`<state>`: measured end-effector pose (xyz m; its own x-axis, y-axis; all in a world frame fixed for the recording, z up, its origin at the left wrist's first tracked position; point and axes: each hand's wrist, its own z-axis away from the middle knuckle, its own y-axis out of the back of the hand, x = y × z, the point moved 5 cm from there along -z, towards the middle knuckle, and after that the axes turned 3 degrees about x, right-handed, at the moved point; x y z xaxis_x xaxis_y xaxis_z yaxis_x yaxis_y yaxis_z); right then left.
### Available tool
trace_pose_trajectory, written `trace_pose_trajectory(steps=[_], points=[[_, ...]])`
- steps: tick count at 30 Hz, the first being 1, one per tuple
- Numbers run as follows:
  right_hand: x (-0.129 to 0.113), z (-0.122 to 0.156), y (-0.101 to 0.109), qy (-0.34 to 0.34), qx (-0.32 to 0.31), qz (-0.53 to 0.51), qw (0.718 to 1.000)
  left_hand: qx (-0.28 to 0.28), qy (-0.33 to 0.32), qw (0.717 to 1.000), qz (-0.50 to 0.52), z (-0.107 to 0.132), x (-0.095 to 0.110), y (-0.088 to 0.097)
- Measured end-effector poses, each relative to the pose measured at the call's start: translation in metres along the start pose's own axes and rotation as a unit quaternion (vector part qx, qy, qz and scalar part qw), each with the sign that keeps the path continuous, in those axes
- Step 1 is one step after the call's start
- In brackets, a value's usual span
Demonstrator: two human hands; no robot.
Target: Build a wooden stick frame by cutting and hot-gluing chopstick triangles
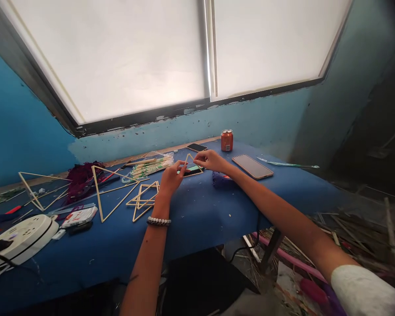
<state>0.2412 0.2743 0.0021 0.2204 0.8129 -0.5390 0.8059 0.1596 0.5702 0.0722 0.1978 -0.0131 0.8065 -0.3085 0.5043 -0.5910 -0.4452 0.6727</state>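
Observation:
Out over the table, a small triangle of thin wooden sticks [188, 155] is held between my two hands. My left hand [171, 177] pinches its left side with thumb and fingers. At its right side, the fingers of my right hand [209, 159] are pressed together on a stick; the exact fingertip contact is too small to make out. A dark device with a lit greenish screen [193, 168] lies behind the triangle, partly hidden by it. Left of my left wrist rest several joined stick frames [140, 199], with a larger triangular frame [98, 195] standing beyond.
The blue-covered table [204, 215] also carries a bundle of wrapped sticks [151, 169], dark red yarn [82, 177], a white power strip [23, 241], a red can [227, 140], a large phone [253, 166] and a black phone [196, 147]. Loose sticks litter the floor [345, 237] at right.

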Motion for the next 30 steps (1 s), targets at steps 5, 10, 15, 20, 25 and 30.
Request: trace_pose_trajectory(steps=[5,10,15,20,25,30], points=[[-0.0007,0.0005,-0.0022,-0.004,-0.008,-0.015,1.0,0.015,-0.001,1.0,0.001,-0.0008,-0.0005,0.0018],[-0.0029,0.001,-0.0021,-0.011,-0.023,-0.033,0.999,0.055,0.0,0.998,-0.002,-0.0007,0.0016,0.008],[-0.0047,0.0017,-0.0025,-0.02,-0.04,-0.04,0.998,0.047,-0.004,0.999,0.002,0.0,0.0025,0.0071],[-0.003,0.0012,-0.0033,-0.017,-0.043,-0.041,0.998,0.043,-0.005,0.999,0.007,0.0002,0.0023,0.0057],[-0.0044,0.0016,-0.006,-0.019,-0.051,-0.037,0.998,0.037,-0.003,0.999,0.012,-0.0003,0.002,0.0052],[-0.0099,0.0026,-0.0066,-0.018,-0.05,-0.029,0.998,0.036,0.0,0.999,0.016,-0.0005,0.0016,0.0059]])
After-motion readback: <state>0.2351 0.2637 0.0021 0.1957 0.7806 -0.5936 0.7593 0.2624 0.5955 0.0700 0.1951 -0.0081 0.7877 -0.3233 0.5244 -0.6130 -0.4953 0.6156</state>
